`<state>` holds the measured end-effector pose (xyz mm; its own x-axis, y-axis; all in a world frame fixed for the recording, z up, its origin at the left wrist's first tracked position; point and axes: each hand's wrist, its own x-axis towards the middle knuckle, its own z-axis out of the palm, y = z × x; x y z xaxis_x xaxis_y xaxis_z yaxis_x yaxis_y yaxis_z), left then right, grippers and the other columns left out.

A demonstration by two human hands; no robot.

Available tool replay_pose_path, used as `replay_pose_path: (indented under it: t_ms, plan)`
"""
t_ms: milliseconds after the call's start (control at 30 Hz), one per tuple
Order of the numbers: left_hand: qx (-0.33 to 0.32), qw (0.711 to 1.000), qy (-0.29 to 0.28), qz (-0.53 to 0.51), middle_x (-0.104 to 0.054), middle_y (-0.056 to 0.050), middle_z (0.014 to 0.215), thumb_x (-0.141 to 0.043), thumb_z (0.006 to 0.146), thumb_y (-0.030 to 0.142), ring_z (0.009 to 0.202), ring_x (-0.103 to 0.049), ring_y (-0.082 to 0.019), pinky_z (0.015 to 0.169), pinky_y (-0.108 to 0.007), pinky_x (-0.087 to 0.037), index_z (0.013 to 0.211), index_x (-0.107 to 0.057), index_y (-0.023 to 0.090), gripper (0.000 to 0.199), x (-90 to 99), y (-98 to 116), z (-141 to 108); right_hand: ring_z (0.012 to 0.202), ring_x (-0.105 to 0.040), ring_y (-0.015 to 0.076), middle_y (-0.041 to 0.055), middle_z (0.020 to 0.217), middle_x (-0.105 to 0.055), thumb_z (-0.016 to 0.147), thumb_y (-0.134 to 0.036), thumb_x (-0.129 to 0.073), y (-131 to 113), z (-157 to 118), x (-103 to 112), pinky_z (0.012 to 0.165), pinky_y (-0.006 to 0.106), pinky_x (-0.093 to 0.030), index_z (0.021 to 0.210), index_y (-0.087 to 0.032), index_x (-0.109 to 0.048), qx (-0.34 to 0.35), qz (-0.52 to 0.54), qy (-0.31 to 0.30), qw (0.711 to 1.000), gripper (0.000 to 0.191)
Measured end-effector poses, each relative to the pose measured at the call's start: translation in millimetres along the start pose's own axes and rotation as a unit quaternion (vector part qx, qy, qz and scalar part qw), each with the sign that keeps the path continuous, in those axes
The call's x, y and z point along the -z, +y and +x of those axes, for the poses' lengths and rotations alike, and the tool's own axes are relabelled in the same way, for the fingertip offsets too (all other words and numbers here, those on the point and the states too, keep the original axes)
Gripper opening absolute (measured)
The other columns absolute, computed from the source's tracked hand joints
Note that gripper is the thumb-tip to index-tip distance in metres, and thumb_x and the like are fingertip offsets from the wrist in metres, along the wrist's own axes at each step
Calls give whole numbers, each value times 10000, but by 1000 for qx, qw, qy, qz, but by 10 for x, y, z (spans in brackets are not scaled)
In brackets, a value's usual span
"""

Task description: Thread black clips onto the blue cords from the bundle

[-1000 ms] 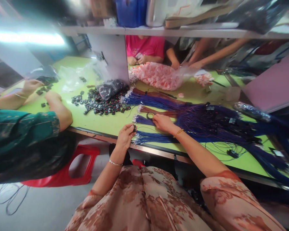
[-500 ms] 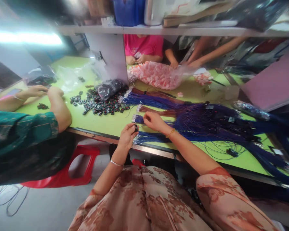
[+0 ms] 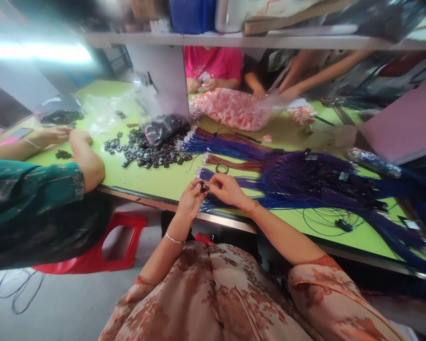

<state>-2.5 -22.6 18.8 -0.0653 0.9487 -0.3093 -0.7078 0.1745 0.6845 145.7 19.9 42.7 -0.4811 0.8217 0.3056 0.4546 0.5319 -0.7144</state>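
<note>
Head view: your left hand (image 3: pixel 189 201) pinches a small black part (image 3: pixel 203 187); your right hand (image 3: pixel 228 190), fingers narrow, adjoins it, any held wire indiscernible.

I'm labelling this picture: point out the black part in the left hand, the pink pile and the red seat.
Black part (image 3: pixel 203 188), head view: its exposed face.
Pink pile (image 3: pixel 230 110), head view: middle of the heap.
Red seat (image 3: pixel 134 240), head view: frame right of its opening.

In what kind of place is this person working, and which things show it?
Probably a small assembly workshop. Bundles of wires and a pile of small black parts lie on a green work table.
</note>
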Motion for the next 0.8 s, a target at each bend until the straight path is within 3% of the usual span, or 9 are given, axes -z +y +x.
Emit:
replay_pose_path:
  t_ms: [267,600,800]
  plan:
    - [0,1000,-18,17,-660,-29,839,-677,748,163,723,-608,-92,678,-213,-493,879,-596,163,154,3,-23,7,550,-374,96,-19,600,-512,824,-297,-513,-4,-54,-4,547,230,-236,624,-173,-529,3,-64,-24,998,236]
    - [-14,999,-13,38,-662,-23,831,-740,688,206,735,-615,-95,696,-221,-505,880,-595,166,245,6,-29,-26,547,-367,96,-22,586,-505,828,-301,-502,7,-51,-17,543,234,-216,604,-173,-508,-5,-69,-36,997,258]
    - [-69,994,15,86,-650,8,722,-809,602,248,661,-607,-91,673,-233,-500,857,-597,164,343,-47,-105,-52,549,-390,98,-20,583,-501,844,-265,-473,14,-67,-45,535,230,-227,619,-172,-513,-2,-64,-42,997,246]
